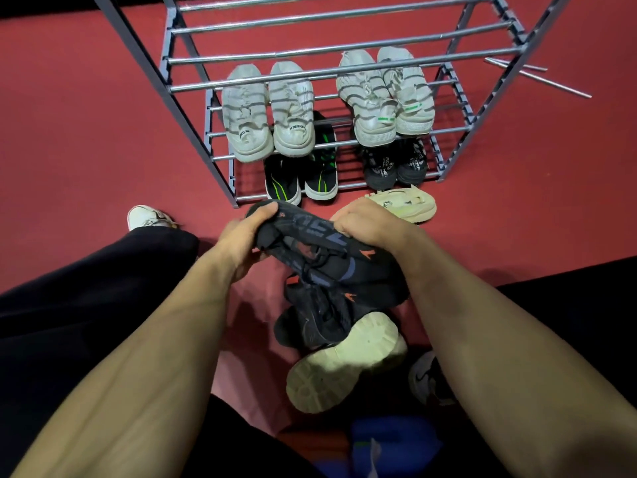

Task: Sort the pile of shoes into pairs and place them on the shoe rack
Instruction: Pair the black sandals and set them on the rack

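Both hands hold one black knit shoe (310,232) with orange marks above the floor pile. My left hand (241,236) grips one end of it and my right hand (365,225) grips the other end. Under it lie a second black shoe with orange marks (320,315) and a cream shoe (344,363) turned sole up. Another cream shoe (406,201) lies beside the grey metal shoe rack (193,88). Two white pairs (269,112) (386,94) sit on a rack shelf. On the shelf below sit a black-green pair (303,177) and a black pair (396,167).
The floor is red carpet (86,132). My own white shoe (148,217) and dark trouser legs are at the left. A white-black shoe (425,377) lies by my right forearm. Loose metal rods (537,77) lie right of the rack. A blue object (393,443) is at the bottom.
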`<state>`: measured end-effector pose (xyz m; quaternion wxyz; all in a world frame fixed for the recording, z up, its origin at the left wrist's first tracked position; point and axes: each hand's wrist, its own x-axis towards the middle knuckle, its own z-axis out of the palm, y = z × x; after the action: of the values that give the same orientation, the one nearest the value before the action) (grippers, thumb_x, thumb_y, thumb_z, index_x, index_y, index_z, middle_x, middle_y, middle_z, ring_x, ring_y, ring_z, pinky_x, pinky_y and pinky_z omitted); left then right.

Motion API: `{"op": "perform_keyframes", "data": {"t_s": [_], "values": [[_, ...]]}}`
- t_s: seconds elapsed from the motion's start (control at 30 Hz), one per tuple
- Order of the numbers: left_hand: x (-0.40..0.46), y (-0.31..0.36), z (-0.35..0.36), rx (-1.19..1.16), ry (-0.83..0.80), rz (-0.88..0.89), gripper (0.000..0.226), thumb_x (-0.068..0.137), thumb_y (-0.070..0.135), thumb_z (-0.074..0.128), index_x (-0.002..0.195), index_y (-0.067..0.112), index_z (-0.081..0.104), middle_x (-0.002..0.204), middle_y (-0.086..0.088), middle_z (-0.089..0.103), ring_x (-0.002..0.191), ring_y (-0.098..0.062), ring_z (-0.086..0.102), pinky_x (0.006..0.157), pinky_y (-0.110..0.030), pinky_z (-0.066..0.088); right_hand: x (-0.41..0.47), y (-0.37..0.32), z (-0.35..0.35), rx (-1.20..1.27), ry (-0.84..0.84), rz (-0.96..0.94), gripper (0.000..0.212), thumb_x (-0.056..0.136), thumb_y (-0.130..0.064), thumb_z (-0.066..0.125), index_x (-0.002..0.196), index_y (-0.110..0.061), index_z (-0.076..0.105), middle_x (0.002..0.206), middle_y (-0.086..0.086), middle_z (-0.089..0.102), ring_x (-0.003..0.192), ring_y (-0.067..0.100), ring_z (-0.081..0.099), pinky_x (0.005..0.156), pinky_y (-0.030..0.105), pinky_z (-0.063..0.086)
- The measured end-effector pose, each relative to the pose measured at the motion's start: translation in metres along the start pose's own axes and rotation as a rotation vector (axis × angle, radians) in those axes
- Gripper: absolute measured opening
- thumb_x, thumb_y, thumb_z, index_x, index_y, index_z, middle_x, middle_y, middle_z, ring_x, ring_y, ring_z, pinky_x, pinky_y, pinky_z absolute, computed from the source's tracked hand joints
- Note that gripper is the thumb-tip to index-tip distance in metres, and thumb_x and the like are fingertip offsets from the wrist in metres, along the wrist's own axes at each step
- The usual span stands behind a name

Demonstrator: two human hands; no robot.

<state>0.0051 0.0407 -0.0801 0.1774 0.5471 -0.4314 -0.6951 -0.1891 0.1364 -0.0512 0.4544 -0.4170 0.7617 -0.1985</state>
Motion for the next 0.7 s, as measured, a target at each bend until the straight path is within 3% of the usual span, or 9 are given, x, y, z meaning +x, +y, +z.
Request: {"op": "perform_keyframes", "data": {"t_s": [0.07,0.13,0.2,0.23,0.3,0.4,0.57,0.63,0.7], "values": [[0.002,0.006,-0.008,0.087,-0.057,0.131,0.053,0.064,0.036,0.081,0.114,0.033,0.064,0.111,-0.001,0.068,0.096,-0.018,0.067,0.085,-0.033,0.054,0.001,-0.004,-0.004,-0.044,-0.075,0.057,0.007,0.083,-0.014,0.055,0.085,-0.017,0.061,0.082,0.006,0.058,0.073,0.022,0.052,0.063,0.027,0.047],[0.001,0.014,-0.017,0.334,-0.178,0.158,0.041,0.075,0.03,0.078,0.114,0.032,0.067,0.115,-0.001,0.069,0.104,-0.018,0.066,0.096,-0.031,0.051,0.001,-0.005,-0.003,-0.13,-0.081,0.016,0.009,0.079,-0.01,0.054,0.079,-0.011,0.063,0.079,0.014,0.057,0.073,0.023,0.049,0.066,0.03,0.044],[0.0,0.015,-0.026,0.518,-0.33,0.067,0.022,0.083,0.024,0.071,0.105,0.027,0.068,0.105,-0.003,0.071,0.096,-0.02,0.065,0.087,-0.03,0.051,0.003,0.0,0.004,-0.152,-0.017,-0.041,0.022,0.074,-0.007,0.051,0.081,-0.006,0.072,0.082,0.018,0.066,0.074,0.018,0.052,0.068,0.027,0.042],[-0.003,0.014,-0.029,0.576,-0.37,0.025,0.015,0.086,0.024,0.069,0.1,0.025,0.067,0.098,-0.005,0.071,0.088,-0.021,0.063,0.078,-0.03,0.051,0.005,0.005,0.009,-0.138,0.043,-0.056,0.03,0.076,-0.007,0.052,0.092,-0.013,0.077,0.091,0.009,0.072,0.081,0.013,0.058,0.075,0.024,0.045],[-0.01,0.004,-0.034,0.566,-0.368,-0.071,0.006,0.094,0.023,0.057,0.094,0.021,0.063,0.081,-0.005,0.068,0.064,-0.018,0.061,0.058,-0.026,0.05,0.006,0.014,0.022,-0.055,0.274,-0.11,0.037,0.081,-0.01,0.056,0.113,-0.018,0.071,0.111,0.002,0.069,0.1,0.014,0.061,0.091,0.022,0.044],[-0.022,-0.021,-0.042,0.324,-0.357,-0.358,0.019,0.098,0.013,0.043,0.09,0.02,0.059,0.059,0.003,0.067,0.044,-0.008,0.06,0.048,-0.026,0.054,0.001,0.022,0.028,0.336,0.783,-0.06,0.031,0.088,-0.01,0.048,0.113,-0.012,0.067,0.11,0.005,0.067,0.099,0.018,0.06,0.088,0.021,0.042],[-0.033,-0.062,-0.051,0.08,-0.375,-0.608,0.019,0.071,0.007,0.055,0.078,0.011,0.072,0.074,-0.009,0.067,0.067,-0.019,0.067,0.06,-0.038,0.06,-0.008,0.053,0.023,0.75,1.206,0.309,0.029,0.09,-0.006,0.041,0.107,-0.006,0.065,0.107,0.008,0.067,0.103,0.023,0.06,0.08,0.018,0.036],[-0.033,-0.067,-0.051,-0.046,-0.299,-0.612,0.019,0.07,0.005,0.054,0.081,0.003,0.069,0.078,-0.01,0.061,0.07,-0.021,0.065,0.059,-0.041,0.061,-0.007,0.081,0.029,0.579,1.061,0.473,0.03,0.095,-0.01,0.041,0.112,-0.001,0.064,0.117,0.015,0.067,0.108,0.028,0.061,0.084,0.025,0.04],[-0.03,-0.063,-0.051,-0.151,-0.264,-0.576,0.02,0.08,0.003,0.049,0.09,-0.001,0.065,0.08,-0.015,0.069,0.071,-0.025,0.07,0.061,-0.046,0.061,-0.004,0.1,0.049,0.381,0.593,0.569,0.028,0.097,-0.011,0.044,0.114,-0.001,0.064,0.123,0.02,0.064,0.093,0.027,0.064,0.075,0.03,0.048]]}}
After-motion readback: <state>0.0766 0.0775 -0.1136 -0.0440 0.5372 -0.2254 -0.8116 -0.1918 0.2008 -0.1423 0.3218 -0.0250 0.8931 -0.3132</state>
